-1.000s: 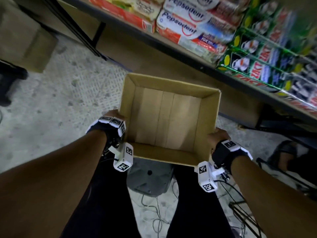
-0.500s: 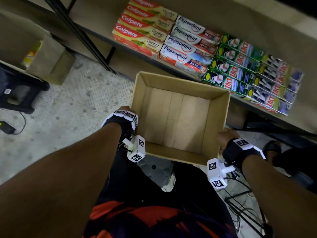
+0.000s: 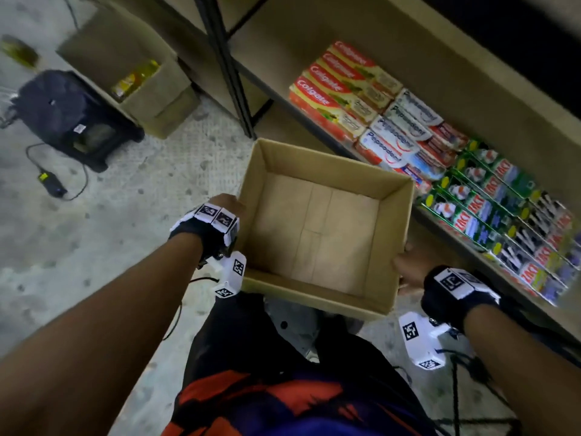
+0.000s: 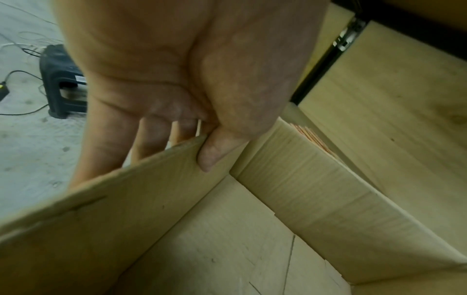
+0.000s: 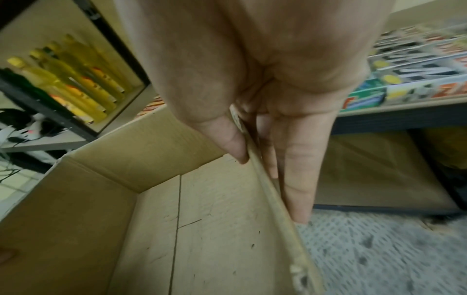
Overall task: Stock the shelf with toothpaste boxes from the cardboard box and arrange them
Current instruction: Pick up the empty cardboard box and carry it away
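Cardboard box (image 3: pixel 317 228) held in the air in front of the shelf (image 3: pixel 374 152), gripped at opposite side walls, nothing inside but bare flaps. Left hand (image 4: pixel 177 79) clamped on the left wall: thumb just inside the rim, fingers (image 4: pixel 151 135) down the outside. Right hand (image 5: pixel 265 79) clamped the same way on the right wall, thumb inside, fingers (image 5: pixel 295 179) flat along the outside.

Beyond the fingertips, toothpaste boxes (image 3: pixel 405 133) lying in rows on the shelf: red ones furthest to the left-hand side, white and red ones next, green ones running off past the right hand.

Compared with a second ago, box carried a little higher and turned, with far more of the shelf and its rows in sight; grip unchanged on both walls. Judged from that: stocking done, rows looking tidy though blurred, only the empty box left to put away.

Out past the left fingers, on the floor (image 3: pixel 94 247): a dark stool (image 3: pixel 75 118), a cable with an adapter (image 3: pixel 52 184), and a second carton (image 3: pixel 141 77) holding yellow bottles.
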A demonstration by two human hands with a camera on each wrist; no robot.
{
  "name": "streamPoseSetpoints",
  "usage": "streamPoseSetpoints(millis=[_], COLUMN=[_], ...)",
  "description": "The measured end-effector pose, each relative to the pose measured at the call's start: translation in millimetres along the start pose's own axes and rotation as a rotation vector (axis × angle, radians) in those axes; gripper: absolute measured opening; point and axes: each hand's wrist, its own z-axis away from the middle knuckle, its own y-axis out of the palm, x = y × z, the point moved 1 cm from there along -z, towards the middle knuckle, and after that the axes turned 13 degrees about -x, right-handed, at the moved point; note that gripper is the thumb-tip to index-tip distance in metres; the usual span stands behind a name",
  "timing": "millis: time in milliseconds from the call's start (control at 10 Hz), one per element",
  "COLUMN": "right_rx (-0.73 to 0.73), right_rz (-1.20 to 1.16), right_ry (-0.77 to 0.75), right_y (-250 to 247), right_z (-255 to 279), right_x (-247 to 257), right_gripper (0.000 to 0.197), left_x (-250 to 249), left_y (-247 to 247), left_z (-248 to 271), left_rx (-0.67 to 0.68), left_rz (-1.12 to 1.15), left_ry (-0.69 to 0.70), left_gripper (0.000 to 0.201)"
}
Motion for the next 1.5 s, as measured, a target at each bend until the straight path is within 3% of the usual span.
streamPoseSetpoints(millis=[200, 500, 600, 800, 900, 1000, 1100, 1200, 1400, 1500], right_rx=[0.055, 0.092, 0.072, 0.075, 0.157, 0.247, 0.287, 0.303, 0.296, 0.298], right_rz=[0.022, 0.205, 0.311, 0.567, 0.558, 0.57, 0.59, 0.608, 0.61, 0.603], right_ry=[-0.049, -0.176, -0.272, -0.431, -0.46, -0.429, -0.366, -0.336, -0.287, -0.262], right_y=[1.0, 42.8, 65.8, 121.4, 150.9, 179.8, 207.3, 233.0, 275.6, 293.6], right_z=[59.2, 58.4, 44.8, -8.7, -41.2, -82.5, -121.9, -157.8, -228.1, -258.2], right_x=[140.2, 326.7, 375.7, 449.5, 474.3, 480.1, 473.2, 464.8, 452.2, 450.3], right_gripper=[0.024, 0.02, 0.023, 0.052, 0.06, 0.082, 0.09, 0.09, 0.074, 0.075], left_x=[66.6, 177.6, 210.9, 233.8, 232.1, 231.0, 231.7, 229.2, 229.7, 229.6], left_y=[-44.2, -100.2, -103.1, -61.8, -30.0, 15.9, 69.9, 117.2, 196.1, 223.1], left_z=[-36.3, -78.8, -88.3, -94.5, -108.1, -130.5, -158.8, -192.2, -252.6, -279.1], left_rx=[-0.014, 0.042, -0.013, -0.132, -0.149, -0.141, -0.109, -0.053, 0.011, 0.01], left_rz=[0.123, 0.346, 0.511, 0.766, 0.832, 0.914, 1.003, 1.068, 1.081, 1.093], left_ry=[-0.115, -0.335, -0.425, -0.678, -0.786, -0.886, -0.982, -1.048, -1.063, -1.041], left_gripper=[0.036, 0.035, 0.028, 0.034, 0.024, 0.019, 0.017, 0.022, 0.029, 0.031])
